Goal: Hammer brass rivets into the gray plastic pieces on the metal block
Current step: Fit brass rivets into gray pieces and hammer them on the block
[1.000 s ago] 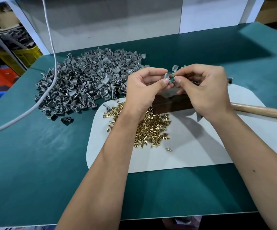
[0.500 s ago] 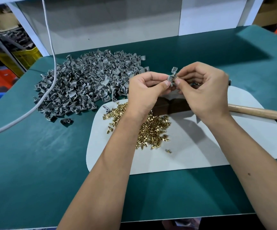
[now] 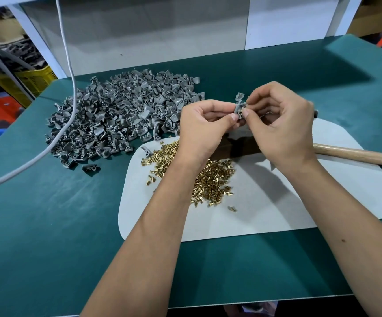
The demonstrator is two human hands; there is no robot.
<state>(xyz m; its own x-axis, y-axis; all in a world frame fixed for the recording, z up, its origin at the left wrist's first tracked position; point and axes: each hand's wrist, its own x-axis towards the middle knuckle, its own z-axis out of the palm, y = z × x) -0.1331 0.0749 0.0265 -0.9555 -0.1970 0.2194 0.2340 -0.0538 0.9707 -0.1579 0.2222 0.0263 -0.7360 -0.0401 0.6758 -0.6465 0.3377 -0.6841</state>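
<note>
My left hand (image 3: 204, 126) pinches a small gray plastic piece (image 3: 239, 109) between thumb and fingers, held above the table. My right hand (image 3: 279, 129) pinches a brass rivet (image 3: 242, 111) against that piece. Beneath both hands lies the dark metal block (image 3: 242, 147), mostly hidden by them. A heap of brass rivets (image 3: 210, 179) is spread on the white mat (image 3: 277, 209). A large pile of gray plastic pieces (image 3: 121, 120) covers the green table to the left. The hammer's wooden handle (image 3: 357, 154) sticks out to the right from behind my right hand.
A white cable (image 3: 69, 88) hangs down and trails across the gray pile to the left edge. One loose gray piece (image 3: 91, 167) lies in front of the pile, another (image 3: 239, 96) behind my hands. A white back wall (image 3: 162, 30) bounds the green table (image 3: 48, 225).
Both hands stay together on the gray piece, having drifted slightly up and away; the fingers of my right hand have shifted on the rivet.
</note>
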